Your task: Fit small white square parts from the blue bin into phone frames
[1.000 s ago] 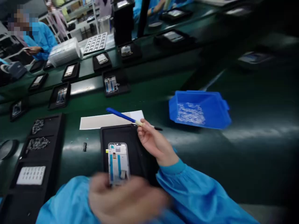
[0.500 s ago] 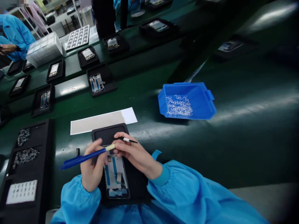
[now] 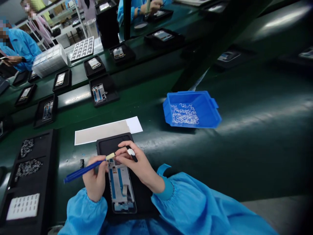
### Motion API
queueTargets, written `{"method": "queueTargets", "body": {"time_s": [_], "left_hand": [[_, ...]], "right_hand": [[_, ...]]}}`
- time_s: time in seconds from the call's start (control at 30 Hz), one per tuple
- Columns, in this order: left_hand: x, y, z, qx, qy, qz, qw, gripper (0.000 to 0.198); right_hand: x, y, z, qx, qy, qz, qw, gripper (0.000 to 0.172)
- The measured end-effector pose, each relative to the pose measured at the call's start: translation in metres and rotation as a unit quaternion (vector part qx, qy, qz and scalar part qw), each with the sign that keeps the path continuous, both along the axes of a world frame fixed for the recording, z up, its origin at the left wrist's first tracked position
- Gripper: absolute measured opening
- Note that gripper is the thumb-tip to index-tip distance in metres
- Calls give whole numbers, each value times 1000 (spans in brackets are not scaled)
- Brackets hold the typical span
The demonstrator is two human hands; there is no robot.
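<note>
Left hand (image 3: pixel 94 182) pinching a blue applicator (image 3: pixel 83 171), right hand (image 3: pixel 137 166) gripping a white-tipped swab (image 3: pixel 131 152), both working above a phone frame (image 3: pixel 121 187) kept steady on a black mat (image 3: pixel 110 143) at six o'clock.

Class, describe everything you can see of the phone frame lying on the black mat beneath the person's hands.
The smartphone frame lies flat and lengthwise on a black mat, apparently inner side up. Inside a dark, round-cornered rim, a pale silvery plate carries two lengthwise blue strips, a small orange label and a pale ribbon near the lower end. Its upper end sits beneath the fingers of the right hand, and the left hand is beside its left edge.
</note>
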State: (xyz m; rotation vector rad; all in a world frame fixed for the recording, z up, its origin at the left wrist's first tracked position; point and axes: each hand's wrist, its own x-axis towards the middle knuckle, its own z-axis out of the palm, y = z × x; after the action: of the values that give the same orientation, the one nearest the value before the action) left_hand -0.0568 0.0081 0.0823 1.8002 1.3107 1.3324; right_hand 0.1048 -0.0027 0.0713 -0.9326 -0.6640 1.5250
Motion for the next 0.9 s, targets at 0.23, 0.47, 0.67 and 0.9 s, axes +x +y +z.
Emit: {"method": "queueTargets", "body": {"time_s": [0.23,0.47,0.67,0.9], "left_hand": [[-4,0,-7,175,89,-74,978,6],[-2,1,-4,208,101,-47,972,5],[-1,0,-4,191,79,-64,976,5],[-2,1,-7,53,-41,3,998,4]], "right_hand": [[-3,1,-8,85,-83,-46,992,28],[-5,-2,-9,128,-138,-74,979,23],[-3,-2,-7,131,-151,-69,977,21],[0,-1,-5,148,-127,-32,980,20]]}}
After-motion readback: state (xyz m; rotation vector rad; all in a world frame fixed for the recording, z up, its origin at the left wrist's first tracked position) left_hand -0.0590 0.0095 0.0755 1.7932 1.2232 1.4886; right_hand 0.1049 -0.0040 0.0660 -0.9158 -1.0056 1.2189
